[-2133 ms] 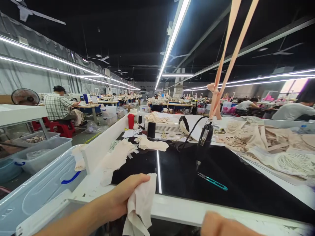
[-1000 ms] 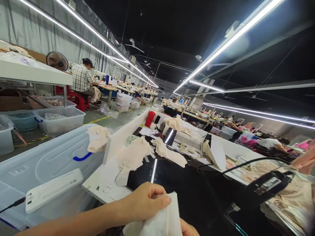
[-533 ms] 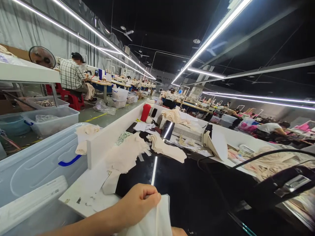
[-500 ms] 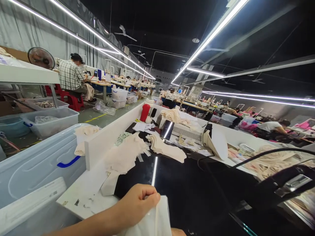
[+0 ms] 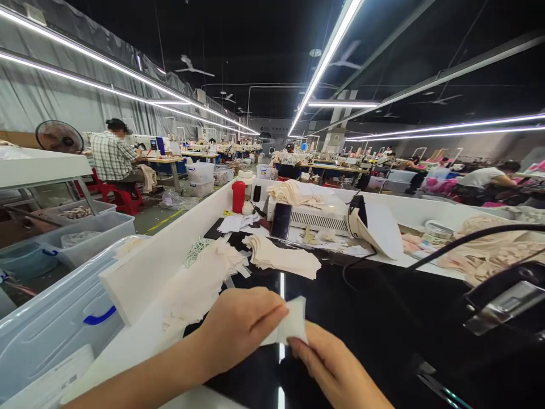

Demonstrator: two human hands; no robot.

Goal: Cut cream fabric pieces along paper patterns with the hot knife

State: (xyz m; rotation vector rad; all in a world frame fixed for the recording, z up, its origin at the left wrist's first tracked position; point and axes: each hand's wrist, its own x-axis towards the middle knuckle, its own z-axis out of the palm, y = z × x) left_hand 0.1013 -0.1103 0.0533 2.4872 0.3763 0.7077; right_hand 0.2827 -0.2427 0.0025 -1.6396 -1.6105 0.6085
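Head view has us holding a small pale cloth piece [image 5: 294,322] between our hands, over the black tabletop [image 5: 383,324]; we cannot tell whether it touches that surface. Our left hand [image 5: 240,326] is closed down, thumb and fingers pinched on its left side and hiding part of it. Our right hand [image 5: 332,360] has its thumb and fingers nearly together at the lower right edge, the cloth apparently caught between them. We judge it light, soft and limp (perhaps a little stiffer if folded double), neither slippery nor fragile, though easily creased; opposite edges seem the best grip, keeping it taut. Beyond our hands lie a cloth stack [image 5: 283,258] and, to its left, a loose cloth pile [image 5: 204,278].
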